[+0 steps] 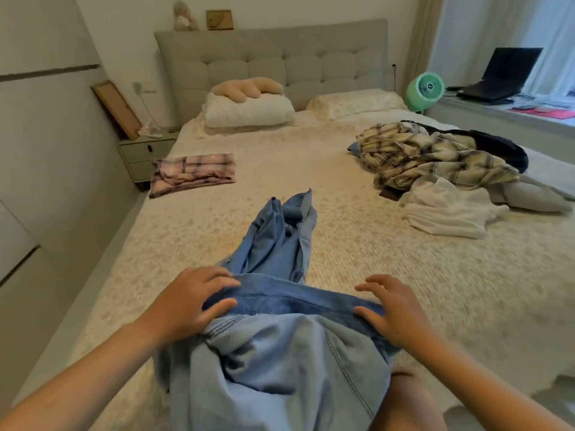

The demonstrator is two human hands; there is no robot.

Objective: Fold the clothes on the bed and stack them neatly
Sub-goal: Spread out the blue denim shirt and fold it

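From the head camera, a blue denim garment [273, 321] lies at the near edge of the bed [357, 244], running from the person's lap up toward the middle of the mattress, its far end crumpled and twisted. A darker hem band of the garment stretches between the two hands. The left hand [193, 301] holds the band's left end, fingers laid over the top of the fabric and thumb curled beneath it. The right hand [390, 309] is at the band's right end, its thumb pressed on the cloth while the fingers are spread and lifted above the bedspread.

Near the left edge of the bed lies a folded pink plaid garment [193, 174], well apart from the denim. Toward the right edge sits a loose pile of clothes [435, 157], with a yellow plaid shirt on top and a white garment [448, 209] in front of it. Two pillows [249, 112] rest at the headboard [273, 57]. A green fan [426, 90] stands past the bed's far right corner.
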